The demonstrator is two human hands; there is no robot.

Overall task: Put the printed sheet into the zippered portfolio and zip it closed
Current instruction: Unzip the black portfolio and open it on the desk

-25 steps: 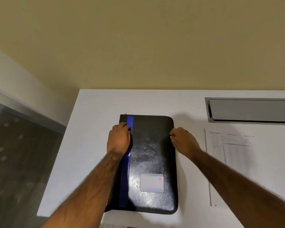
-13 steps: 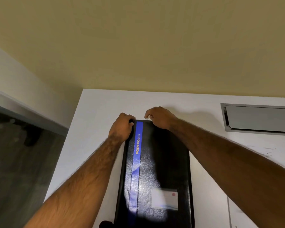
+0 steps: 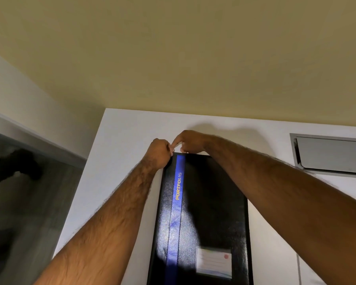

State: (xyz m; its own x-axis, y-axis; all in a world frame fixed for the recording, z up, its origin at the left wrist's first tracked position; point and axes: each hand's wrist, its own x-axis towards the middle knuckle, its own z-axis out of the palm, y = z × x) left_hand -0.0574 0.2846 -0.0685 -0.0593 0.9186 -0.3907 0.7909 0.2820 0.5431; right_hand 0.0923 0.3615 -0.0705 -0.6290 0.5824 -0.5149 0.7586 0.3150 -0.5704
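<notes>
The black zippered portfolio (image 3: 211, 210), with a blue stripe reading PORTFOLIO and a clear label pocket (image 3: 213, 262), lies closed on the white table (image 3: 119, 165). Both hands meet at its far left corner. My left hand (image 3: 159, 154) is a fist clamped on that corner. My right hand (image 3: 190, 141) reaches across from the right, its fingertips pinched at the top edge where the zipper pull sits; the pull itself is hidden. Only a strip of the printed sheet (image 3: 308, 272) shows on the table to the portfolio's right, under my right forearm.
A grey metal cable hatch (image 3: 333, 155) is set into the table at the far right. The table's left edge drops to a dark floor (image 3: 29, 202). A beige wall rises right behind the table's far edge.
My right hand went from the portfolio's right edge to its far left corner, meeting my left hand, which slid up to that corner. The view moved closer and left, cutting off most of the sheet.
</notes>
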